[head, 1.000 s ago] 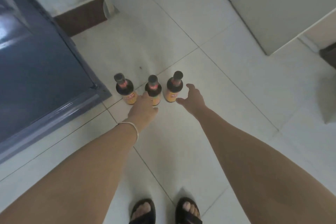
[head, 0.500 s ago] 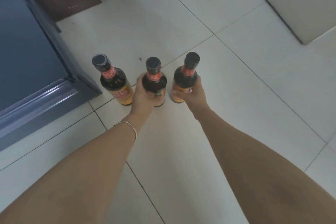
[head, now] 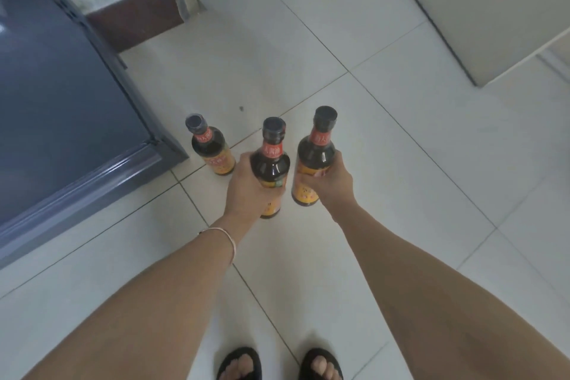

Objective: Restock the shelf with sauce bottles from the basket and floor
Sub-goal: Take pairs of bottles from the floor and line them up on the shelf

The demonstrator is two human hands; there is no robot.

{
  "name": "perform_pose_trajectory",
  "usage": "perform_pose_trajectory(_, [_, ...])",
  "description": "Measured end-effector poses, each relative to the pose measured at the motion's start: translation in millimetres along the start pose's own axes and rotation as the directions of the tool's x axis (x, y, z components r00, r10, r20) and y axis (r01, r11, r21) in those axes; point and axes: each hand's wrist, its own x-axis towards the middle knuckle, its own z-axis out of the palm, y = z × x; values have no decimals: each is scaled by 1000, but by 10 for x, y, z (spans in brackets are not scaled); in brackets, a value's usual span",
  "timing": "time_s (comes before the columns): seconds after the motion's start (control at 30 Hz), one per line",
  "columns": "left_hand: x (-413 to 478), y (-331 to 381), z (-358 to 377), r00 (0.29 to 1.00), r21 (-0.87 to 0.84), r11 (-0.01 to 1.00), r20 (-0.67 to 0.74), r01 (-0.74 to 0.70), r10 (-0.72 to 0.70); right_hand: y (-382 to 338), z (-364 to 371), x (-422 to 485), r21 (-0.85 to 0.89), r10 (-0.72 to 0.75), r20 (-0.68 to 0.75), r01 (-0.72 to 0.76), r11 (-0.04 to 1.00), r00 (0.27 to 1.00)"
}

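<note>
Bottles fill both my hands, left hand (head: 246, 187) wrapped round the middle bottle (head: 271, 163), right hand (head: 331, 180) round the right bottle (head: 313, 160), while a third bottle (head: 211, 149) stands on the floor (head: 401, 194) far left, shelf unseen, restocking barely begun.

The floor (head: 385, 163) is pale square tile with thin dark grout lines. One dark bottle (head: 211, 148) stands upright on it beside the corner of a grey shelf base (head: 132, 163). A small dark speck (head: 241, 108), perhaps dirt, lies beyond.
</note>
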Motion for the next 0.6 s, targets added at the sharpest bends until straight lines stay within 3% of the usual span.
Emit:
perform_pose_trajectory(0.3, [-965, 1891, -1126, 1000, 28, 1000, 11, -6, 6, -1854, -778, -1241, -64, -21, 38, 23, 998, 999])
perform_pose_trajectory(0.6, [-1750, 3930, -2746, 987, 53, 998, -155, -24, 32, -4224, -1420, -2365, -62, -237, 125, 246, 967, 963])
